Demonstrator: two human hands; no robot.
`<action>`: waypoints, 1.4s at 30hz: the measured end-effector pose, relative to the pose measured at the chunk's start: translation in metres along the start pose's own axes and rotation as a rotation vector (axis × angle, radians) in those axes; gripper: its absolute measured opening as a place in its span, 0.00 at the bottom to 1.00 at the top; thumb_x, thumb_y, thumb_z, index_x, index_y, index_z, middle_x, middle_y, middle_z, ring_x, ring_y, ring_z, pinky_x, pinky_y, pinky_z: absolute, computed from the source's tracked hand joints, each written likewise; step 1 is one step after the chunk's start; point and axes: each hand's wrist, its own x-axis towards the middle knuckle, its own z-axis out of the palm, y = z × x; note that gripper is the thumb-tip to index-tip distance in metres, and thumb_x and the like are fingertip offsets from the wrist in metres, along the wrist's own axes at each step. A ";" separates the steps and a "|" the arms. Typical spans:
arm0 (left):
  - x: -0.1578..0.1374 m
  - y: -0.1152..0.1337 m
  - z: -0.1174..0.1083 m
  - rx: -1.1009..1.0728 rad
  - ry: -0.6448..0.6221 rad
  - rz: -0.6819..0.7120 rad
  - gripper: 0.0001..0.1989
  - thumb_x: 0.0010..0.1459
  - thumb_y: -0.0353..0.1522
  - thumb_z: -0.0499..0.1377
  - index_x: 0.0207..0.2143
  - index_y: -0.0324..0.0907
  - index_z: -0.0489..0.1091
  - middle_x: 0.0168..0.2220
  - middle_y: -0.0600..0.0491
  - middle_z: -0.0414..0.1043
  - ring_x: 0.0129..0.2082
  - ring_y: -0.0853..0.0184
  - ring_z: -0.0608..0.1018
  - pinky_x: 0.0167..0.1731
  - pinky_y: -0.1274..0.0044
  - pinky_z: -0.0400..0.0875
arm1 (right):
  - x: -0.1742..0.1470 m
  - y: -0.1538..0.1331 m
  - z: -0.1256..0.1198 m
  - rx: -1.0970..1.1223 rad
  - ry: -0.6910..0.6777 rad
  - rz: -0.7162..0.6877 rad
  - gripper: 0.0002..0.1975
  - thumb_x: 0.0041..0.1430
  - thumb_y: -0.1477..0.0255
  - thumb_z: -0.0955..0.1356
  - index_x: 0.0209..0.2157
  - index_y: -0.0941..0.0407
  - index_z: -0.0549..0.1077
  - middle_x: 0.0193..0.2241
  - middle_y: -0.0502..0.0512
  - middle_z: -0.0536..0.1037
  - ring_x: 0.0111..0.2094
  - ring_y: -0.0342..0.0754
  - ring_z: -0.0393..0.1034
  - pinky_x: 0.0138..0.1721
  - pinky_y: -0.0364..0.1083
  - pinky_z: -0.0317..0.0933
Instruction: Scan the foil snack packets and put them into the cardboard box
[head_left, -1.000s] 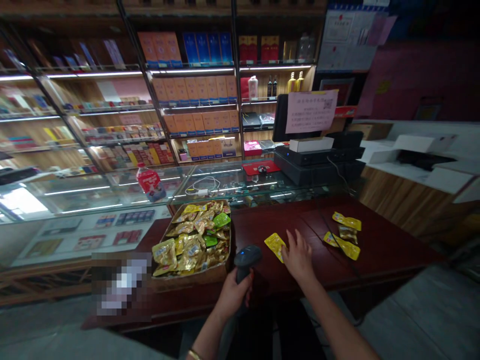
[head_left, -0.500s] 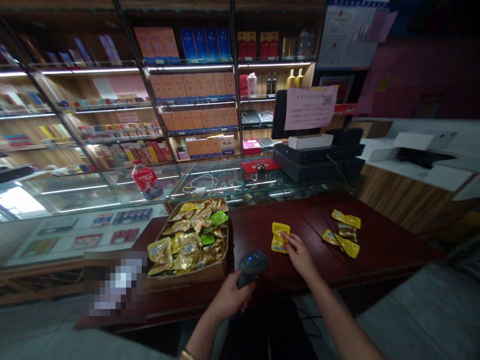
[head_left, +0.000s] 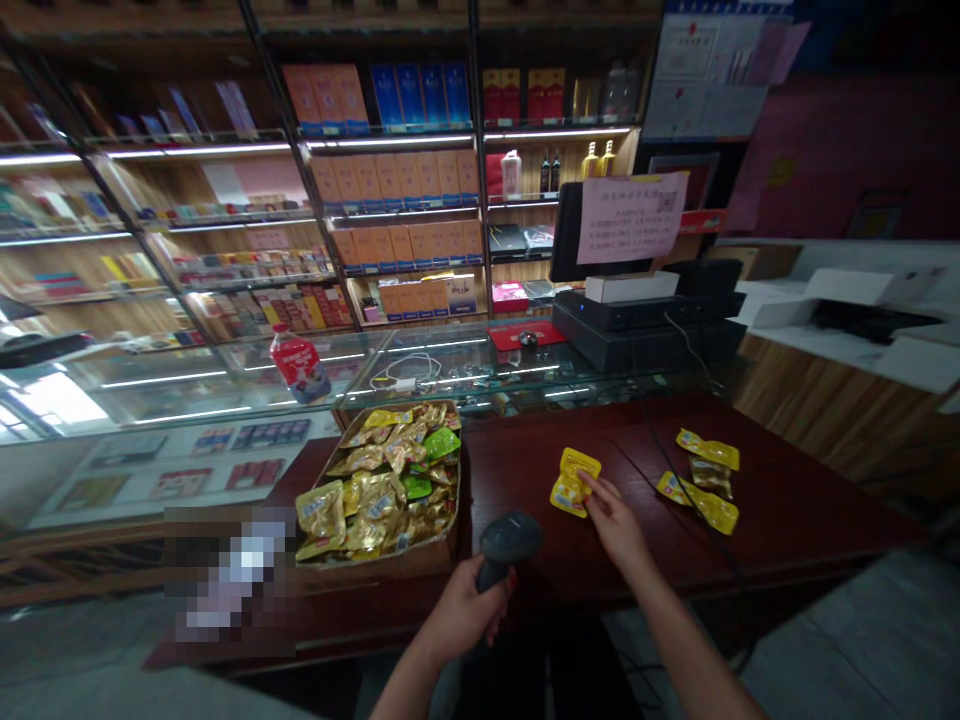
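My left hand (head_left: pixel 466 608) is wrapped around the handle of a dark barcode scanner (head_left: pixel 510 537), whose head points away over the desk. To its right, my right hand (head_left: pixel 615 520) pinches the lower right edge of a yellow snack packet (head_left: pixel 576 472). My fingertips cover part of that packet. Farther right, two yellow packets (head_left: pixel 709 450) and a brown-gold packet (head_left: pixel 711 478) lie close together. Left of the scanner stands an open cardboard box (head_left: pixel 420 570) heaped with gold, yellow and green packets (head_left: pixel 382 500).
A black cable (head_left: pixel 652 420) runs across the dark red desk (head_left: pixel 517 440). Behind it are a glass counter (head_left: pixel 465 350), a red-labelled bottle (head_left: pixel 298 362) and a monitor (head_left: pixel 568 235) with a pink paper sign. A blurred-out object (head_left: pixel 240 580) lies at the desk's left end.
The packet in my right hand has turned, its top now leaning right, and shifted slightly right with the hand. The blue light on the scanner no longer shows. The view has shifted a little.
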 end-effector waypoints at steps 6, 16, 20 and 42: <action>0.004 -0.004 0.003 -0.033 0.068 -0.026 0.15 0.55 0.42 0.64 0.35 0.40 0.69 0.18 0.61 0.64 0.13 0.75 0.65 0.10 0.84 0.61 | -0.002 0.006 -0.001 0.013 0.032 0.040 0.25 0.53 0.55 0.70 0.49 0.52 0.82 0.51 0.59 0.76 0.50 0.55 0.76 0.49 0.49 0.73; 0.011 -0.011 0.005 -0.164 0.142 -0.032 0.22 0.52 0.50 0.66 0.34 0.41 0.68 0.18 0.59 0.66 0.11 0.74 0.64 0.10 0.83 0.59 | 0.021 -0.081 0.073 0.400 -0.192 0.252 0.29 0.47 0.60 0.75 0.53 0.53 0.78 0.38 0.55 0.85 0.38 0.55 0.82 0.42 0.53 0.77; 0.009 0.001 0.005 -0.147 0.149 -0.070 0.22 0.50 0.49 0.67 0.33 0.42 0.66 0.17 0.60 0.66 0.11 0.73 0.65 0.11 0.81 0.61 | 0.021 -0.153 0.163 0.444 -0.477 0.195 0.31 0.48 0.66 0.76 0.55 0.55 0.75 0.40 0.55 0.84 0.34 0.51 0.80 0.40 0.51 0.76; 0.006 -0.001 0.004 -0.096 0.189 -0.095 0.27 0.49 0.52 0.66 0.39 0.39 0.70 0.19 0.61 0.65 0.13 0.73 0.66 0.12 0.82 0.63 | -0.010 -0.026 -0.023 -1.318 0.112 0.062 0.31 0.67 0.64 0.57 0.61 0.72 0.68 0.59 0.82 0.70 0.68 0.72 0.50 0.63 0.78 0.29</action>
